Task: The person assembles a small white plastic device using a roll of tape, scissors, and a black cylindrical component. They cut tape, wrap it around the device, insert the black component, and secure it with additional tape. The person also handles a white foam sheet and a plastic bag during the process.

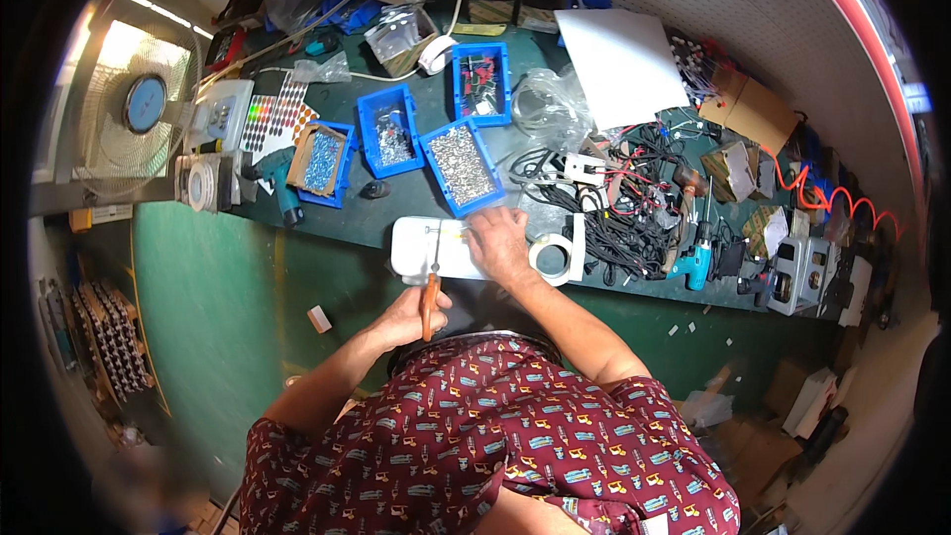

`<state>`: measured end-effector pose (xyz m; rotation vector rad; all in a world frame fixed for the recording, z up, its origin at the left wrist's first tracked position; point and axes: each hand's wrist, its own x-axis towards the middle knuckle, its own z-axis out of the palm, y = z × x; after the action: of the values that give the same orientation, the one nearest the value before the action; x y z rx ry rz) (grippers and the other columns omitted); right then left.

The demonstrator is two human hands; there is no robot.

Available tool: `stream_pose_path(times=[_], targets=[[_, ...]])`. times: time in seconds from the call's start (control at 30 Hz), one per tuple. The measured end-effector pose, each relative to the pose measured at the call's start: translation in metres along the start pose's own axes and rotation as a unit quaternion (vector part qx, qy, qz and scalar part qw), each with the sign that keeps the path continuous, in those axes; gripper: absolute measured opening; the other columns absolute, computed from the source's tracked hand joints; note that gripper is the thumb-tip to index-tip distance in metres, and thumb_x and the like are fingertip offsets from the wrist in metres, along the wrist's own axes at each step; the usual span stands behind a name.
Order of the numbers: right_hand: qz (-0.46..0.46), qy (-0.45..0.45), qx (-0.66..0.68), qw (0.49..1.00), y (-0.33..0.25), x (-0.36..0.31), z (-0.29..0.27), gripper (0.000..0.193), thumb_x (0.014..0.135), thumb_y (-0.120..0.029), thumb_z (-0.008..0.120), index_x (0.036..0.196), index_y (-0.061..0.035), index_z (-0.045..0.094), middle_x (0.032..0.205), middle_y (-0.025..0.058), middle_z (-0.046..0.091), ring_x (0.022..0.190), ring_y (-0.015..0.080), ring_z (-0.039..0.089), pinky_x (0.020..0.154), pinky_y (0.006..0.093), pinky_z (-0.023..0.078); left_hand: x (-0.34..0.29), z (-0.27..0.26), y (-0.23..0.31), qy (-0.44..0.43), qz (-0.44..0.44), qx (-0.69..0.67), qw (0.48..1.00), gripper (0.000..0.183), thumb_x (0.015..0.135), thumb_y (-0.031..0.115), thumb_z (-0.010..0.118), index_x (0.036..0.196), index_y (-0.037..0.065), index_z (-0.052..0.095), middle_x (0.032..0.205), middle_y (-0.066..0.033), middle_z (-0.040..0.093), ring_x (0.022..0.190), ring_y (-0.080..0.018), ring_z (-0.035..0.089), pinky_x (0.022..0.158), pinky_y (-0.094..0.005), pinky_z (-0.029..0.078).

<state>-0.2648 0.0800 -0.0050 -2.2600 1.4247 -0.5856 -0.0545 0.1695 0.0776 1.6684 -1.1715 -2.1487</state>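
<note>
A white rounded plastic case (408,249) lies at the table's front edge, with thin wires and small yellow parts at its middle. My left hand (404,318) is closed round an orange-handled tool (429,309), whose slim metal end reaches over the case. The tool's exact kind is hard to make out. Across the case's right end, my right hand (502,244) grips it with bent fingers; the fingertips are partly hidden. Just right of that hand sits a roll of white tape (550,259).
Behind the case stand blue bins of small metal parts (462,166). To the right lie tangled black cables (622,243), a teal power drill (696,260) and a grey metal bracket (800,273). Another teal drill (285,188) and a fan (146,104) are at the left.
</note>
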Motion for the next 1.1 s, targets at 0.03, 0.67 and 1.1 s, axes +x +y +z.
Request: stream_pose_path(times=[0.03, 0.67, 1.1], targets=[[-0.006, 0.003, 0.001, 1.000, 0.000, 0.001, 0.000, 0.022, 0.082, -0.019, 0.071, 0.102, -0.0089, 0.068, 0.103, 0.0090, 0.063, 0.104, 0.0288, 0.057, 0.093, 0.0503, 0.037, 0.000, 0.000, -0.004, -0.022, -0.015, -0.045, 0.999, 0.030, 0.085, 0.011, 0.066, 0.110, -0.003, 0.058, 0.078, -0.0047, 0.058, 0.068, -0.0125, 0.056, 0.061, -0.0295, 0.046], [-0.034, 0.034, 0.035, 0.998, -0.002, -0.001, -0.001, 0.020, 0.078, -0.014, 0.074, 0.095, -0.0092, 0.066, 0.096, 0.0081, 0.058, 0.099, 0.0302, 0.054, 0.088, 0.0490, 0.035, 0.039, 0.010, 0.004, -0.070, -0.104, -0.155, 0.980, 0.045, 0.085, 0.035, 0.067, 0.115, 0.003, 0.060, 0.077, -0.0051, 0.061, 0.066, -0.0130, 0.058, 0.058, -0.0272, 0.046], [-0.045, 0.047, 0.060, 0.996, -0.003, -0.001, -0.004, 0.016, 0.077, -0.013, 0.073, 0.092, -0.0093, 0.066, 0.096, 0.0041, 0.063, 0.098, 0.0271, 0.055, 0.090, 0.0466, 0.033, 0.061, 0.006, -0.003, -0.083, -0.113, -0.134, 0.981, 0.042, 0.086, 0.026, 0.065, 0.118, -0.001, 0.058, 0.077, -0.0052, 0.061, 0.065, -0.0134, 0.058, 0.055, -0.0263, 0.044]])
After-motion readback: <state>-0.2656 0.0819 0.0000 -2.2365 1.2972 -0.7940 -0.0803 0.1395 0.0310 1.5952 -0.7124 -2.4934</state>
